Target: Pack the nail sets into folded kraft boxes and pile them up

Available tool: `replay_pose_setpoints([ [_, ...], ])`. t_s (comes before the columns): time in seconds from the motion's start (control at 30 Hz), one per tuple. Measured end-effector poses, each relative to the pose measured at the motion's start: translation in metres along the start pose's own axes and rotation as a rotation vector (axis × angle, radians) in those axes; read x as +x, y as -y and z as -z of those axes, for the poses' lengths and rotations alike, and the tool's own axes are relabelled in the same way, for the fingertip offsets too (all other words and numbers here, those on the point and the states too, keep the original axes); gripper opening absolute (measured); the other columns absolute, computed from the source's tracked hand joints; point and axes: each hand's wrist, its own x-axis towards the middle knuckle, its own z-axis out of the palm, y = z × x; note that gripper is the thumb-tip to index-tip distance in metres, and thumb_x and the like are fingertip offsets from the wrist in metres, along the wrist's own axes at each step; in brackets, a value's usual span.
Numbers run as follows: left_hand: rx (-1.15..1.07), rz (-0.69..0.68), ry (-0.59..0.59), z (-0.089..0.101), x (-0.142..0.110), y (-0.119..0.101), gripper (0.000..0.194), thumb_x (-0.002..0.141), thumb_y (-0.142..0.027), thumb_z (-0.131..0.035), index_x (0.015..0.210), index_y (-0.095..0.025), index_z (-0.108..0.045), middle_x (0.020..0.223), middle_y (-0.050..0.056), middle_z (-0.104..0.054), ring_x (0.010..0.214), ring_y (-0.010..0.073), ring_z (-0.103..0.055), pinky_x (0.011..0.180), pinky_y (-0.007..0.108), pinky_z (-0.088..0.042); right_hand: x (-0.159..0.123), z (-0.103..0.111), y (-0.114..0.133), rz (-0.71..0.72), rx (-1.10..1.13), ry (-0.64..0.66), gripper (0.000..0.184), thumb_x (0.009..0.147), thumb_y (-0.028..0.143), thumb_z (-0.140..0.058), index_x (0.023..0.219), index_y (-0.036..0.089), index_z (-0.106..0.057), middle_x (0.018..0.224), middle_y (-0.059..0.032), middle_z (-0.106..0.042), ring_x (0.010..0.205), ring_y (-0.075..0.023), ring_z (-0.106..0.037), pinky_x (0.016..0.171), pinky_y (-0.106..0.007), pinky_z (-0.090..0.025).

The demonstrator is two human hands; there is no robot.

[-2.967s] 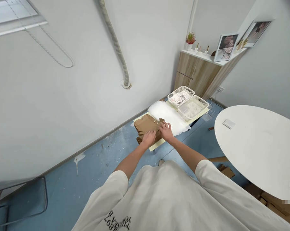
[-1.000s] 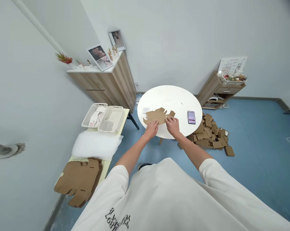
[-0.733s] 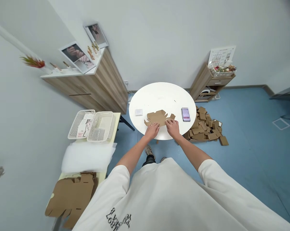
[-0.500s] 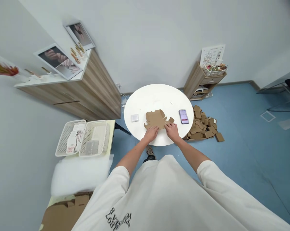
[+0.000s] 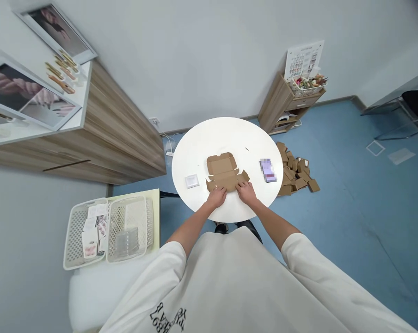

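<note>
An unfolded brown cardboard box (image 5: 223,167) lies on the white round table (image 5: 226,134), its creased lid panel away from me and side flaps partly raised. My left hand (image 5: 217,196) grips the near edge at its left corner, fingers curled over the board. At the right corner, my right hand (image 5: 245,191) pinches the same near edge beside a raised flap. My thumbs are mostly hidden. A small white square packet (image 5: 192,181) is left of the box, and a phone with a blurred purple screen (image 5: 267,170) lies to the right.
Many small folded cardboard boxes (image 5: 295,173) are heaped on the floor right of the table. White plastic baskets (image 5: 86,231) with cards and clear packs stand at the lower left. A wooden cabinet (image 5: 126,134) and a small shelf unit (image 5: 276,104) stand by the walls.
The cardboard's panels have bent up along their creases, and the lid panel now shows fold lines and raised edges. Both hands keep to the near edge. My view has shifted.
</note>
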Motion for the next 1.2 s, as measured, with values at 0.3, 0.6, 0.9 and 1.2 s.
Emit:
replay_pose_setpoints([
  [0.3,0.024,0.101,0.078,-0.020,0.005,0.014,0.029,0.098,-0.023,-0.046,0.124,-0.019,-0.059,0.133,0.011,-0.058,0.125,0.0259,-0.054,0.108,0.044,-0.038,0.029,-0.016,-0.009,0.109,0.074,0.239,0.037,0.098,0.015,-0.041,0.115,0.020,-0.073,0.121,-0.0120,-0.066,0.115,-0.0270,-0.052,0.096,-0.039,-0.034],
  [0.6,0.004,0.191,0.068,-0.007,0.045,0.013,0.044,0.091,-0.022,-0.060,0.133,-0.020,-0.049,0.151,0.018,-0.041,0.127,0.0330,-0.054,0.105,0.048,-0.040,0.054,-0.001,-0.011,0.041,0.125,0.342,0.029,0.097,0.020,-0.047,0.109,0.019,-0.073,0.108,-0.0095,-0.072,0.109,-0.0260,-0.059,0.095,-0.037,-0.038],
  [0.9,-0.023,0.226,0.141,0.003,0.057,0.015,0.067,0.086,-0.014,-0.062,0.148,-0.025,-0.039,0.169,0.018,-0.005,0.117,0.0349,-0.062,0.092,0.048,-0.053,0.119,0.015,-0.040,-0.359,0.379,0.016,0.039,0.092,0.029,-0.050,0.126,0.023,-0.068,0.146,-0.0114,-0.050,0.126,-0.0295,-0.051,0.101,-0.040,-0.043],
  [1.2,-0.059,0.282,0.142,0.002,0.060,0.010,0.078,0.087,-0.014,-0.060,0.155,-0.032,-0.028,0.169,0.012,0.014,0.115,0.0353,-0.063,0.086,0.051,-0.057,0.147,0.014,-0.052,-0.440,0.612,0.045,0.042,0.091,0.031,-0.047,0.126,0.022,-0.068,0.127,-0.0074,-0.069,0.114,-0.0243,-0.062,0.099,-0.038,-0.047],
])
